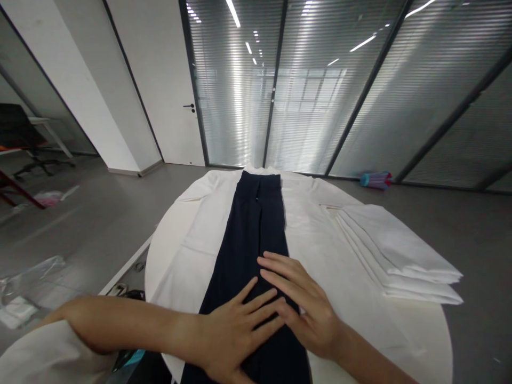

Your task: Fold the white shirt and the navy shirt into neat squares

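A long dark navy garment, seemingly a pair of trousers [256, 229], lies lengthwise down the middle of the table, its waistband end at the far side. Under it a white garment or cloth [312, 234] is spread flat. My left hand [236, 330] rests on the navy cloth near the front, fingers spread. Beside it my right hand [304, 304] lies over the right edge of the navy cloth, fingers stretched out, its thumb by the left fingertips. Neither hand grips anything. The near end of the navy garment runs out of view.
A folded stack of white cloth [400, 245] sits at the right edge of the round white table [424, 320]. Plastic wrapping [32, 277] lies on the floor at left. An office chair [24, 133] stands farther back; a blue and pink package [376, 180] lies by the glass wall.
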The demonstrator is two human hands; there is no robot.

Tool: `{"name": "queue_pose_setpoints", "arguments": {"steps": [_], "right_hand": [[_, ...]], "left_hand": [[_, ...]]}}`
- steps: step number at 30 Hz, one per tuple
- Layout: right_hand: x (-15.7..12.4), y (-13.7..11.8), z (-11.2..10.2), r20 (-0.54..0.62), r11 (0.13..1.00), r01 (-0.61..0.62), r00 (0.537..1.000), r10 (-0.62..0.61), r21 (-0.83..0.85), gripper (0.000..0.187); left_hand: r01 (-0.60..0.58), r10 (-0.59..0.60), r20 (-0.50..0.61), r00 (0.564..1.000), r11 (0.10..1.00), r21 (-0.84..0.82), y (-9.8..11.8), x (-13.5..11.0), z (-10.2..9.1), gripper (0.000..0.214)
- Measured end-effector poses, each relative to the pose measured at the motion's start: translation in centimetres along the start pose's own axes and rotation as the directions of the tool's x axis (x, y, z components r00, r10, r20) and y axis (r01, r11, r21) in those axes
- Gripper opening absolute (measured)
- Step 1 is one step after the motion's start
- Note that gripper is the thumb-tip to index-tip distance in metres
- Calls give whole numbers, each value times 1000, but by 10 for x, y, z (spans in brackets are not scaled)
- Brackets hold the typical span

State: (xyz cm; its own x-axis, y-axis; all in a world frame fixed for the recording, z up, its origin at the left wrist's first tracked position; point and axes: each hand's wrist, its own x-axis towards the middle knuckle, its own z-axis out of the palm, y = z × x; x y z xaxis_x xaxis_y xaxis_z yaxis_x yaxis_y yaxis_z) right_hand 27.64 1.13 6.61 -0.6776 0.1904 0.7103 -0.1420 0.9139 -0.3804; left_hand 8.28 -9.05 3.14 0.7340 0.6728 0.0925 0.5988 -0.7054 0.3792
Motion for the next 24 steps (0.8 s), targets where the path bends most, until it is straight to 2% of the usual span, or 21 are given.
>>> {"name": "queue_pose_setpoints", "arguments": {"steps": [3, 5, 7, 8, 10, 12, 14, 17, 20, 24], "right_hand": [[7, 1, -6, 57, 994, 73, 996, -68, -83, 40], [10, -1, -18, 148, 982, 116, 985, -94, -150, 36], [7, -5, -31, 259, 974, 114, 964, -61, -195, 32], [4, -7, -37, 313, 973, 95, 950, -25, -212, 31], [-9, -15, -45, 396, 969, 48, 917, 54, -243, 37], [-24, -25, -48, 455, 963, 2, 882, 125, -269, 49], [-38, -34, -48, 498, 958, -38, 848, 182, -286, 61], [-50, -44, -45, 553, 959, -69, 805, 216, -275, 70], [-56, -44, -40, 538, 963, -54, 821, 193, -262, 59], [-58, -37, -34, 478, 976, -11, 871, 116, -216, 29]], "left_hand": [[-35, 35, -2, 999, 999, 4, 10, 0, -4, 94], [-119, 119, 32, 992, 993, 13, 12, -4, -15, 79], [-191, 191, 50, 980, 982, 8, 13, -14, -30, 60], [-191, 190, 42, 981, 982, 2, 13, -21, -37, 52], [-106, 106, -2, 994, 994, -5, 13, -40, -52, 46], [40, -40, -13, 999, 999, -3, 12, -62, -62, 55], [149, -148, 52, 988, 989, -6, 13, -79, -68, 64], [214, -202, 188, 961, 976, -41, 16, -93, -66, 65], [240, -224, 214, 951, 970, -50, 20, -95, -59, 67], [195, -189, 82, 978, 979, -60, 21, -95, -55, 52]]}}
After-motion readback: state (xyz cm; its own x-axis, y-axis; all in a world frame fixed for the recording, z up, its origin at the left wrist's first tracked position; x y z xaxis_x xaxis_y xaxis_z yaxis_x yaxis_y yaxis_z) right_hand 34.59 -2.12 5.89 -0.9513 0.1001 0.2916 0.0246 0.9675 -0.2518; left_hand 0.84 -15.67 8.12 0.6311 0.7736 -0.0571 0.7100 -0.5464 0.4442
